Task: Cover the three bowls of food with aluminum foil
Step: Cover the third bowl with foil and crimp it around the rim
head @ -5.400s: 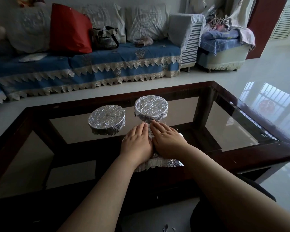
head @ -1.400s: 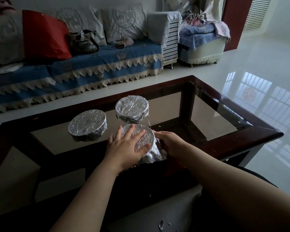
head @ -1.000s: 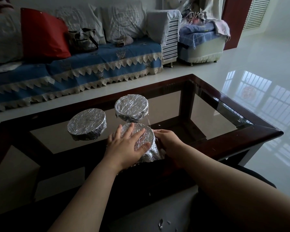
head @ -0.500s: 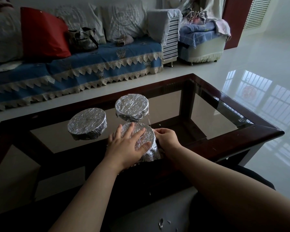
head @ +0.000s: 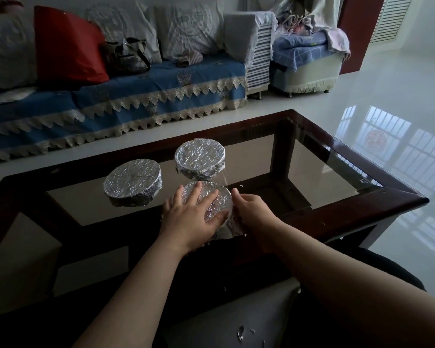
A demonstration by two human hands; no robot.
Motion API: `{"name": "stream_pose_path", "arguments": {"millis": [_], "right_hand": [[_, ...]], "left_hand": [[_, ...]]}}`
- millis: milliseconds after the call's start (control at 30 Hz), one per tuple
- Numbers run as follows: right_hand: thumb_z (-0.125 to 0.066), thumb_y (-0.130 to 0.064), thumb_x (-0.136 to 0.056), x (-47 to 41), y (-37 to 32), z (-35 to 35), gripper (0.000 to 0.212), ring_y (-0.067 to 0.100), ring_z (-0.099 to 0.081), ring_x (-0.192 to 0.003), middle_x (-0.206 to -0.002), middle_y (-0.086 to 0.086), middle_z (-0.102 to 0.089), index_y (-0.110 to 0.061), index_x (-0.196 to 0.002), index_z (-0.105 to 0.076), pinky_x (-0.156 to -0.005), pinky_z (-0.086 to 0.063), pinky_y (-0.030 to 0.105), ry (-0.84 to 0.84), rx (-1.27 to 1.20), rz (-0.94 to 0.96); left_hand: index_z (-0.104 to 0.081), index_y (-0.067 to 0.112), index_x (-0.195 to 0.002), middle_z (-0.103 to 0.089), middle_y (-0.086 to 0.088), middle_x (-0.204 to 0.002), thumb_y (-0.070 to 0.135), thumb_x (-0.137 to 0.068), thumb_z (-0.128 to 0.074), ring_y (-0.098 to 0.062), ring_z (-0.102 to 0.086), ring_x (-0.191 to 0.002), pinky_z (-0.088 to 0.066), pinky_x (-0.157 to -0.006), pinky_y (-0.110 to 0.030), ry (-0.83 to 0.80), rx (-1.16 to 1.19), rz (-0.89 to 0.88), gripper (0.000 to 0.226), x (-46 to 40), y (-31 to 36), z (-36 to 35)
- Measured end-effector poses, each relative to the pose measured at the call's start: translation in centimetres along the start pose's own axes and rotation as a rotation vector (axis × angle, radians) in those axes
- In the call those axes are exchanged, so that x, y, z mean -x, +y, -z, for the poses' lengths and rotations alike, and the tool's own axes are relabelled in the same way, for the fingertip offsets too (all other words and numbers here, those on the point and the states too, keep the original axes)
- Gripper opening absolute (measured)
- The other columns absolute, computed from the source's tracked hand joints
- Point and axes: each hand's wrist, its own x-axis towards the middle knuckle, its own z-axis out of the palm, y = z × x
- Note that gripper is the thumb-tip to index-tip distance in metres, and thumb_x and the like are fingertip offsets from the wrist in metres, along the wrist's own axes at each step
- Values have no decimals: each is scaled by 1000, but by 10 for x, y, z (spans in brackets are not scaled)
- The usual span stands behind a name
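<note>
Three bowls on a glass-topped table with a dark wood frame, all wrapped in crinkled foil, so nothing of the food inside visible.

Left bowl: foil pulled flat over the top and folded down the sides, standing alone on the glass, apart from both hands.

Far bowl: also fully covered, top smooth, foil tucked under the rim, just behind the near one.

Near bowl: at the front edge of the glass, between the two hands, foil over the top and hanging loose and ragged at the lower right side.

Left hand: flat on top of the near bowl, fingers spread and straight, thumb reaching across the foil, pressing down rather than pinching.

Right hand: against the right side of the same bowl, fingers curved around the wall and pressing the foil in against it; fingertips hidden behind the bowl.

Small torn bits of foil on the dark surface at the bottom, below the forearms.

Beyond the table: sofa with a blue cover, red cushion leaning on its back.
</note>
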Motion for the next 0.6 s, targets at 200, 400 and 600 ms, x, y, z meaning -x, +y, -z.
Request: {"name": "stream_pose_path", "arguments": {"millis": [200,400,600], "right_hand": [[-51,-34,-97,-6,5,-10,32,1,-50,-60,-81,-5,-62,-10,-116,-60,-58,-40,19,50,64,145],[-50,-36,-97,-10,-1,-5,25,6,-45,-55,-67,-5,-51,-11,-99,-55,-49,-38,18,2,149,161],[-49,-41,-96,-6,2,3,26,3,-43,-49,-66,-3,-47,-15,-96,-53,-48,-38,17,-145,-42,26]], "left_hand": [[-8,50,-147,4,5,-161,74,-86,-13,-37,8,-145,1,-113,-57,-25,16,132,65,6,12,1],[-2,48,-148,15,4,-160,82,-78,-6,-38,9,-145,1,-113,-57,-48,15,173,78,20,16,8],[1,47,-148,8,1,-161,88,-61,6,-37,13,-145,2,-115,-59,-29,-28,64,97,17,11,4]]}}
